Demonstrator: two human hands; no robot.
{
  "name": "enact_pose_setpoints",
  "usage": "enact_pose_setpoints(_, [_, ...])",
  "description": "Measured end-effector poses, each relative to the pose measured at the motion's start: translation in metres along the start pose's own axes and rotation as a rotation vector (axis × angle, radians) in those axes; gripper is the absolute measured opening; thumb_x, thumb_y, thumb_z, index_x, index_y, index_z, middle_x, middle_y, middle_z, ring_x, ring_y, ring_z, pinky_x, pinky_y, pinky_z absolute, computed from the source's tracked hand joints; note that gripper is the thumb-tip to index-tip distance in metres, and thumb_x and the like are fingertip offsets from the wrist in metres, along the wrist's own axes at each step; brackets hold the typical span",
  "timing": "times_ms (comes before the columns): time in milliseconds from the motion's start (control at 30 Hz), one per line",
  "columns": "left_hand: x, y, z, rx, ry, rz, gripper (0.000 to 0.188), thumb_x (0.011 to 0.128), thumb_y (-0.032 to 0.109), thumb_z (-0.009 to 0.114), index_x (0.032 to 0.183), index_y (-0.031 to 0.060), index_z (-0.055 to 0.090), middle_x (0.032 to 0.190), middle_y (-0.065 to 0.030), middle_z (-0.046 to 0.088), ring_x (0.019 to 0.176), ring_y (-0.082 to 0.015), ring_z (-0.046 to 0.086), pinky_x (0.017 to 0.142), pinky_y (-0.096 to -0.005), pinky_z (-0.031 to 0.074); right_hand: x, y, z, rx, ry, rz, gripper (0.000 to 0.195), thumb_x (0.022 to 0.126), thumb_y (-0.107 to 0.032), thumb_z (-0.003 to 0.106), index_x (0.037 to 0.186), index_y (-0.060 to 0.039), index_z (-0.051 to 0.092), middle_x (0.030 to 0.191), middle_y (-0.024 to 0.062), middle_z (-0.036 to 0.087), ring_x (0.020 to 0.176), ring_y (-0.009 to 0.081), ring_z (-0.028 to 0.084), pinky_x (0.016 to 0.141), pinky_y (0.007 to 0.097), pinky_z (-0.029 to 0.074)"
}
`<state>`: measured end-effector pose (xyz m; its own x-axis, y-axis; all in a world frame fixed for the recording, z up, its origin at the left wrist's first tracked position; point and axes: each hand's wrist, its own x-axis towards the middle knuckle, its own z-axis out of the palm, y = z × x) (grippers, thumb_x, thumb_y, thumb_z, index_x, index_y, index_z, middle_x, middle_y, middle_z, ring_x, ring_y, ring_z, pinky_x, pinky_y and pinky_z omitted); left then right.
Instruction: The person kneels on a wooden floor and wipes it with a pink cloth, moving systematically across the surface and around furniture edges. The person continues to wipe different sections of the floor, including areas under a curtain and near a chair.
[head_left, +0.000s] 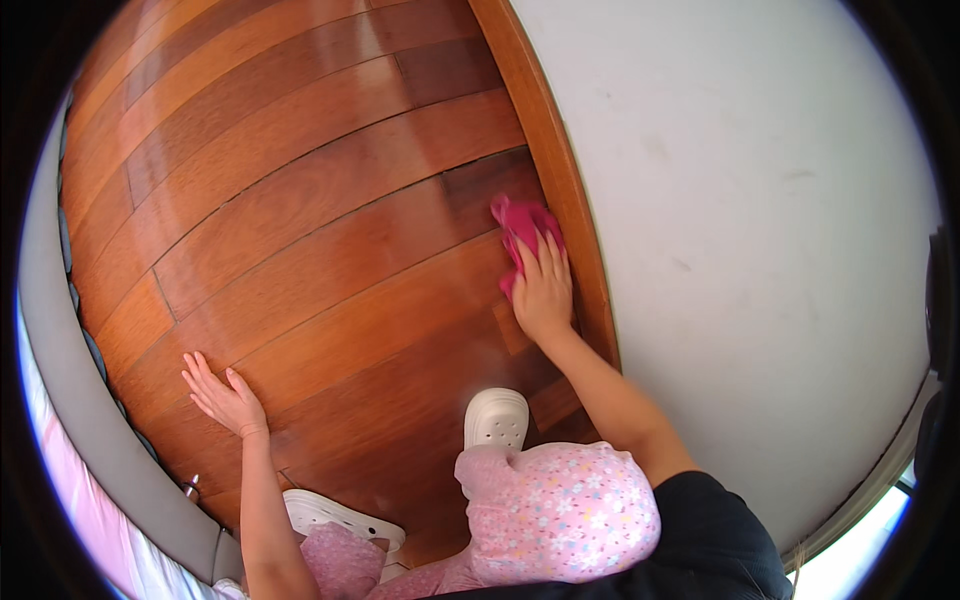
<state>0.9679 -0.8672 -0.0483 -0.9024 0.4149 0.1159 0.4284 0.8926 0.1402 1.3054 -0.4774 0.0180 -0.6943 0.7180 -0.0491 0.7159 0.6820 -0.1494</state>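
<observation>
A bright pink cloth (527, 225) lies bunched on the wooden plank floor (322, 247), beside the wooden baseboard. My right hand (544, 292) presses on it, fingers spread over the fabric and pointing away from me; part of the cloth sticks out left of the palm. To the lower left, my left hand (225, 397) holds nothing, its fingers apart, above or on the floor; contact cannot be told.
A wooden baseboard (577, 195) runs along the white wall (735, 225) at the right. On the left stands a grey upholstered bed frame (97, 442) with pale bedding (90, 502). White clogs (496, 420) are on my feet, below pink floral trousers (562, 510).
</observation>
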Motion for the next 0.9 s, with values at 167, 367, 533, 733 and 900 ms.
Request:
enact_pose_setpoints(167, [0.002, 0.002, -0.003, 0.005, 0.001, -0.007, 0.062, 0.099, 0.020, 0.052, 0.158, 0.0139, 0.036, 0.168, -0.0046, 0.029, 0.155, -0.0338, 0.022, 0.123, -0.0585, 0.016, -0.059, 0.001, 0.001, -0.048, -0.059, 0.046, 0.064, 0.089, -0.019, 0.060, 0.150, -0.0100, 0.045, 0.157, 0.0227, 0.039, 0.147, 0.0432, 0.033, 0.122, 0.0607, 0.020])
enact_pose_setpoints(367, [0.004, 0.012, -0.008, 0.007, -0.044, -0.011, 0.066, 0.094, 0.020, 0.054, 0.157, 0.0095, 0.037, 0.168, -0.0099, 0.028, 0.156, -0.0353, 0.019, 0.124, -0.0576, 0.014, 0.083, -0.012, 0.014, -0.026, 0.160, -0.128, 0.059, 0.095, -0.022, 0.057, 0.152, -0.0155, 0.045, 0.157, 0.0239, 0.038, 0.146, 0.0441, 0.034, 0.121, 0.0584, 0.022])
enact_pose_setpoints(533, [0.001, 0.013, -0.020, -0.044, -0.034, -0.046, 0.061, 0.098, 0.021, 0.048, 0.157, 0.0103, 0.037, 0.167, -0.0090, 0.029, 0.156, -0.0348, 0.017, 0.124, -0.0572, 0.011, 0.123, -0.140, 0.048, 0.052, 0.069, -0.432, 0.062, 0.090, -0.026, 0.062, 0.149, -0.0166, 0.049, 0.158, 0.0232, 0.038, 0.147, 0.0425, 0.033, 0.120, 0.0596, 0.021])
enact_pose_setpoints(733, [0.003, 0.014, -0.019, -0.311, -0.025, -0.066, 0.063, 0.096, 0.019, 0.044, 0.157, 0.0084, 0.037, 0.165, -0.0088, 0.035, 0.155, -0.0351, 0.022, 0.124, -0.0572, 0.009, 0.104, -0.324, 0.082, 0.328, -0.192, -0.957, 0.063, 0.089, -0.027, 0.061, 0.149, -0.0149, 0.050, 0.163, 0.0186, 0.033, 0.153, 0.0377, 0.026, 0.125, 0.0541, 0.016])
enact_pose_setpoints(900, [0.003, -0.003, -0.005, -0.392, 0.054, -0.073, 0.066, 0.097, 0.027, 0.047, 0.157, 0.0036, 0.034, 0.162, -0.0148, 0.038, 0.154, -0.0380, 0.024, 0.124, -0.0587, 0.010, 0.099, -0.398, 0.076, 0.422, -0.395, -1.053, 0.054, 0.095, -0.029, 0.056, 0.147, -0.0149, 0.053, 0.163, 0.0170, 0.034, 0.155, 0.0347, 0.023, 0.128, 0.0515, 0.013])
